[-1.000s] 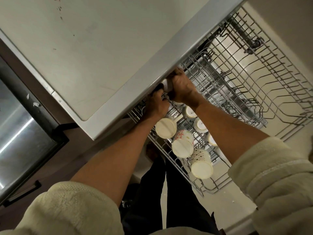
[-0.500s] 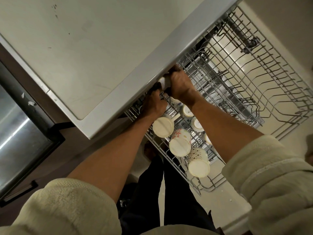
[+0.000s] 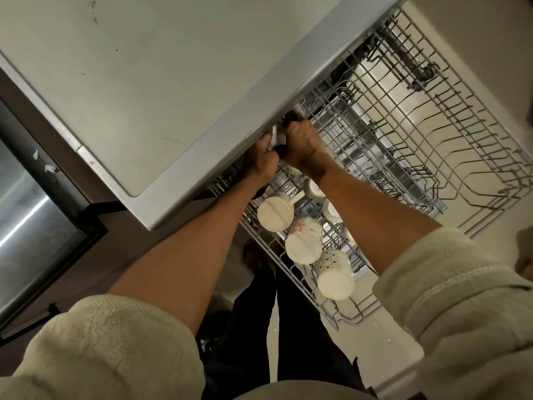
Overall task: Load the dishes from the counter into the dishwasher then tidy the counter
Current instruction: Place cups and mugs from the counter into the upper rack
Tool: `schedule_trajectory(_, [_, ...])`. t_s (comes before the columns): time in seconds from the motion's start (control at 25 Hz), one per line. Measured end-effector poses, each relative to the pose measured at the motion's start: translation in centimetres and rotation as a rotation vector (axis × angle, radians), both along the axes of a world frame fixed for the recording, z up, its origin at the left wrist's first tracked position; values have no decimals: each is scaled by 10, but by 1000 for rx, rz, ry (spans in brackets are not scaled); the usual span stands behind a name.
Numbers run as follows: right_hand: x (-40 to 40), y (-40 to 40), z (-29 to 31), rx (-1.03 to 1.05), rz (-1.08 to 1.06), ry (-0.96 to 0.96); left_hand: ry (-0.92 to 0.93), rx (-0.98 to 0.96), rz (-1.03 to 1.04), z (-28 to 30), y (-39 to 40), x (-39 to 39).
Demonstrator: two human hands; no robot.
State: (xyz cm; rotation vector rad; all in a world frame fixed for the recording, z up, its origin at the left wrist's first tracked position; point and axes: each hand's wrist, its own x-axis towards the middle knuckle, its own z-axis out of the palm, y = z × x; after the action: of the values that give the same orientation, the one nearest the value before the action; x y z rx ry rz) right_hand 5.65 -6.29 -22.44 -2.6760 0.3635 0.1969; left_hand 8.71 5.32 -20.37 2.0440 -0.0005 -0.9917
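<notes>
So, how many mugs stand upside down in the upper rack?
3 clear in a near-edge row: a plain mug, a red-patterned mug, a dark-patterned mug. More cups behind are partly hidden by the right arm.

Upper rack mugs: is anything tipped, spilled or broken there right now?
Nothing stands out. The mugs sit upside down in the upper rack, none visibly cracked or spilled. Both hands, left and right, work on a white item at the countertop edge, too hidden to judge.
</notes>
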Motion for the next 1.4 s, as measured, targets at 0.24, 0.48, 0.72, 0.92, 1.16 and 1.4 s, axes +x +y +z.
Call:
schedule_trajectory(0.24, [3, 6, 5, 107, -160, 8, -3, 94, -114, -4, -1, 4])
schedule_trajectory(0.48, [-6, 16, -2, 122, -309, 53, -10, 58, -113, 8, 5, 0])
schedule_trajectory(0.72, [-7, 7, -4, 171, -249, -20, -142, 206, -173, 17, 3, -8])
schedule_trajectory(0.92, [-15, -3, -4, 218, -226, -22, -91, 226, -259, 6, 3, -1])
schedule_trajectory(1.16, [-10, 3, -8, 199, -320, 3, -81, 155, -176, 14, -6, 1])
schedule_trajectory(1.4, [-11, 6, -6, 106, -180, 20, -244, 192, -174, 8, 5, -13])
